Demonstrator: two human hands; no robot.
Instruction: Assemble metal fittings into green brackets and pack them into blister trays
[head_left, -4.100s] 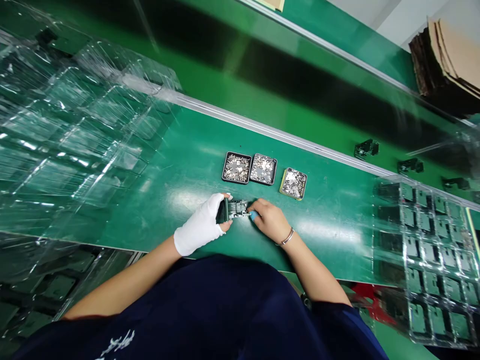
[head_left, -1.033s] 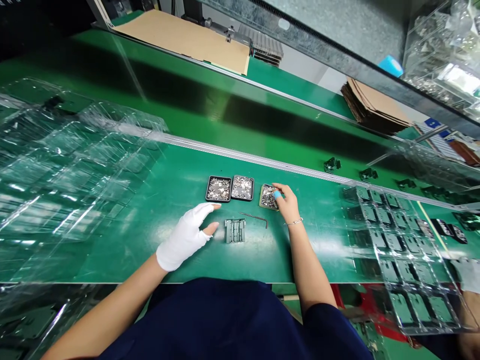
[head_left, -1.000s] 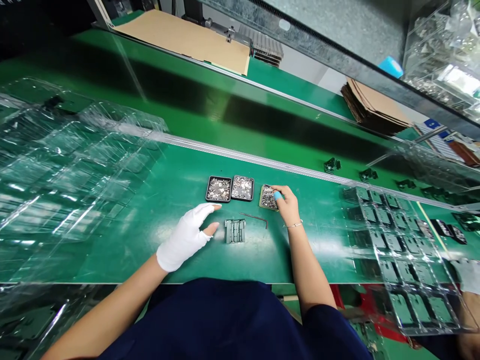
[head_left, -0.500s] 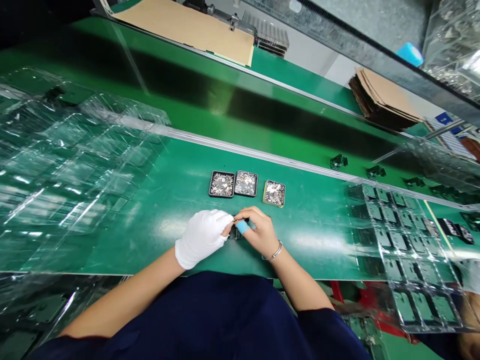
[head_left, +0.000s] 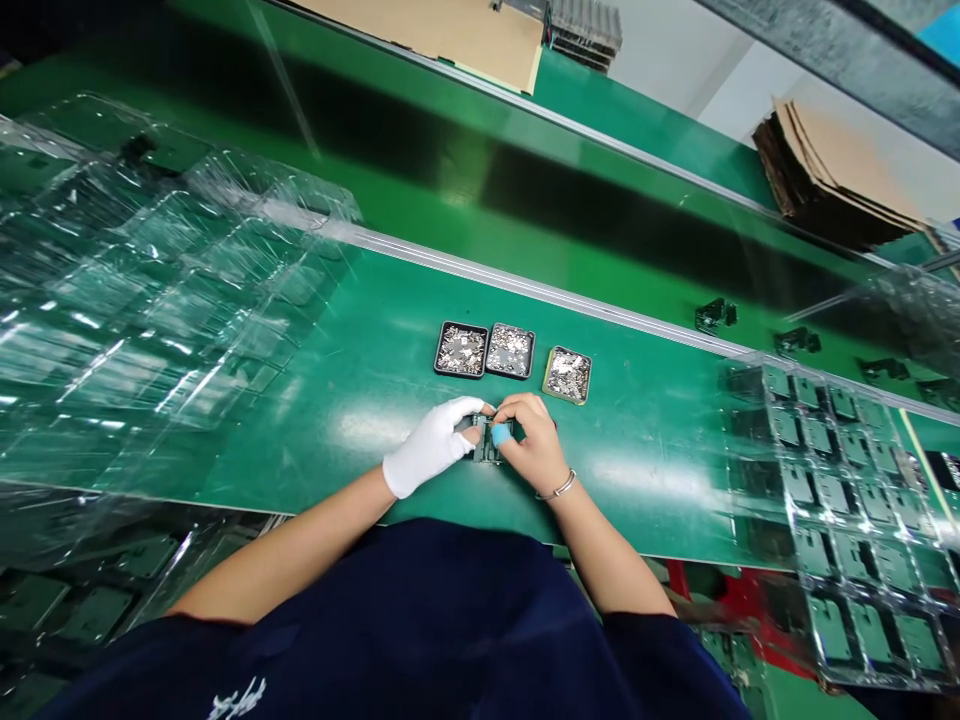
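The bench (head_left: 652, 460) looks smooth and glossy, and the small metal pieces (head_left: 570, 376) look bright. Matt cloth covers the left hand (head_left: 433, 442), while the bracelet (head_left: 560, 487) (polished metal, by its shine) gleams. The moulded compartment trays (head_left: 161, 280) are clear, glossy plastic.

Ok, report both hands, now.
Left hand: curved at the green part; grip cannot be told.
Right hand: bent over the green part; hold cannot be told.

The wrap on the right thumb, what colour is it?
The wrap is light blue, best seen in the head view.
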